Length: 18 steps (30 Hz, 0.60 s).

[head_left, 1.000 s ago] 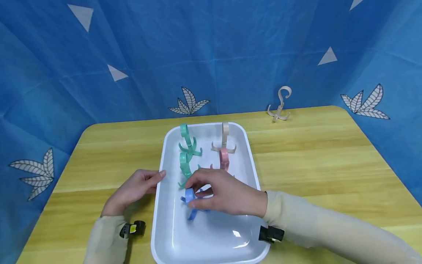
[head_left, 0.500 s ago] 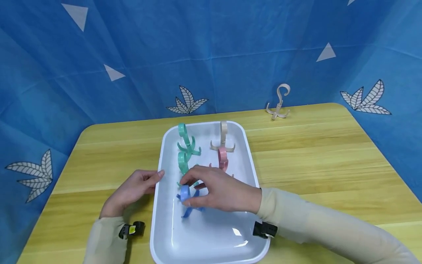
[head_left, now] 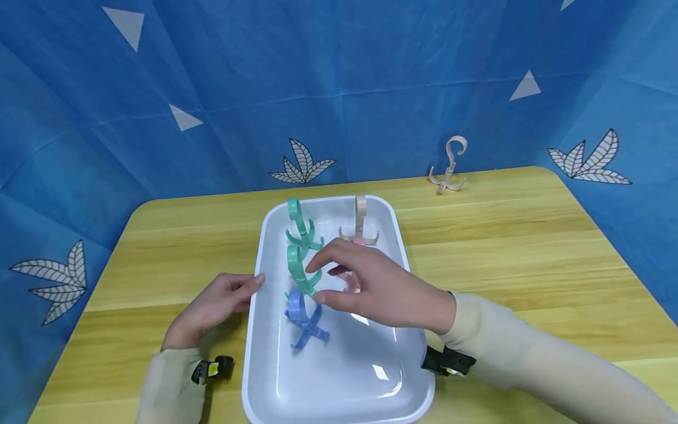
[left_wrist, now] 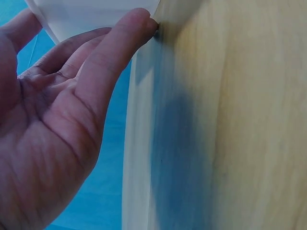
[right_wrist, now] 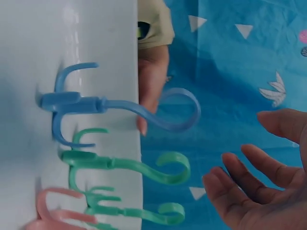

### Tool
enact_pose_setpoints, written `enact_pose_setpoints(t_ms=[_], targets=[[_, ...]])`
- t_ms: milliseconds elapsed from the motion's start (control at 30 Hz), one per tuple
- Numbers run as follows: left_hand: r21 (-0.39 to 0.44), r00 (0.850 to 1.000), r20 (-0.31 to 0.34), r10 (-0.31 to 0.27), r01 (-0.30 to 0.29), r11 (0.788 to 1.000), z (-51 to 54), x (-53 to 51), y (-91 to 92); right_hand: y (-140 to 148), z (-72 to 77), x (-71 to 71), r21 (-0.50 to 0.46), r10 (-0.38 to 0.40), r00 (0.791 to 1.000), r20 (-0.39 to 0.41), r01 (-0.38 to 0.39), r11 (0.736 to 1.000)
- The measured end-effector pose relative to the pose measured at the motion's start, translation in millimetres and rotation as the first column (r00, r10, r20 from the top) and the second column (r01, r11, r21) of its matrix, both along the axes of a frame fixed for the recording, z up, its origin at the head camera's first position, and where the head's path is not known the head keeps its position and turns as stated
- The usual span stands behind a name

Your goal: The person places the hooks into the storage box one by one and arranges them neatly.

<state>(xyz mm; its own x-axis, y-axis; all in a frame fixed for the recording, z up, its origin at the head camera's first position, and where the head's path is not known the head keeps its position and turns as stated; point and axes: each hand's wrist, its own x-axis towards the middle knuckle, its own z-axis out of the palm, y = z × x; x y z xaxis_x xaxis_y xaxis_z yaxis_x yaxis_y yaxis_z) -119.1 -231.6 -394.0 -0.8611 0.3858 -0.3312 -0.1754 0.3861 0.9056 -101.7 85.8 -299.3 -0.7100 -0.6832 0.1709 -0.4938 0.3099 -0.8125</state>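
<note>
A blue hook with several curved arms stands upright in the white tray, at its left middle. My right hand hovers behind and to the right of it, fingers spread and holding nothing; the right wrist view shows a gap between the fingers and the blue hook's loop. Beyond it stand two green hooks, the nearer partly covered by my fingers and the farther. Largely behind my right hand is a pink hook. My left hand holds the tray's left rim between thumb and fingers.
A beige hook stands at the tray's far right. Another beige hook is at the back of the wooden table, outside the tray. Blue cloth hangs behind the table.
My right hand moved the blue hook slightly left, let go of it, and drew back to the right and away. The left hand stayed at the tray's rim.
</note>
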Motion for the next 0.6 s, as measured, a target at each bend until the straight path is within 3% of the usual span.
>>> enact_pose_setpoints(t_ms=[133,300,433,600], targets=[[0.006,1.000,0.009,0.020,-0.020,1.000,-1.7,0.0,2.3,12,3.9,-0.9,-0.055,-0.006,1.000,-0.031,0.004,0.998],[0.000,1.000,0.005,0.010,-0.010,1.000,-3.2,-0.7,1.5,22,6.1,-1.1,-0.116,-0.027,0.998,0.058,0.033,0.993],[-0.011,1.000,0.006,0.005,-0.005,1.000,-2.7,-0.8,1.2,28,2.5,-0.9,-0.175,0.004,0.992,0.127,0.018,0.984],[-0.011,1.000,0.010,0.006,-0.006,1.000,0.8,0.1,1.2,40,0.2,-3.6,-0.264,-0.004,0.995,0.097,0.030,0.964]])
